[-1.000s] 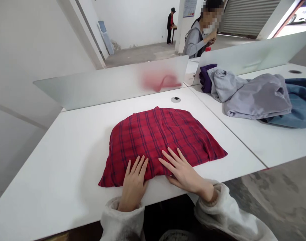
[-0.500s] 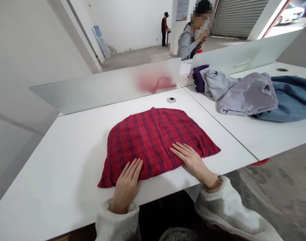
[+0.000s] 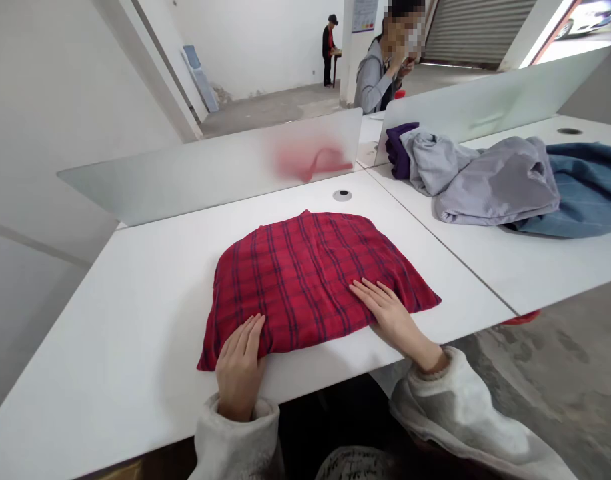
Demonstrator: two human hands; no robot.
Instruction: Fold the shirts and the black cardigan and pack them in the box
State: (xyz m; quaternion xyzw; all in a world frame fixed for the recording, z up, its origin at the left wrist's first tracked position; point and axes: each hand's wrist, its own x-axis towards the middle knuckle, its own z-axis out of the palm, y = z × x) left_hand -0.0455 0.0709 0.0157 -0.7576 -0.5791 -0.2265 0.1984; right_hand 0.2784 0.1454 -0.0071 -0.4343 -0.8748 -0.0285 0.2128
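A red plaid cushion (image 3: 305,280) with dark blue lines lies flat on the white desk (image 3: 140,293), its long front side towards me. My left hand (image 3: 241,360) rests on its front left part, fingers straight and laid on the cloth. On the front right part, my right hand (image 3: 388,313) lies with its fingers stretched out over the fabric. Both thumbs are mostly hidden. Neither hand grips the cushion; the palms sit at its near edge.
Frosted dividers (image 3: 205,170) stand along the desk's back, with a blurred red shape behind one. To the right lie grey cloth (image 3: 500,180), a purple cloth (image 3: 398,150) and a blue-grey cloth (image 3: 590,190). A cable hole (image 3: 342,195) is behind the cushion. Two people are beyond.
My left hand has slid left along the cushion's front edge, and my right hand has shifted slightly right. The cushion stays almost in place. The person behind the divider has raised a hand.
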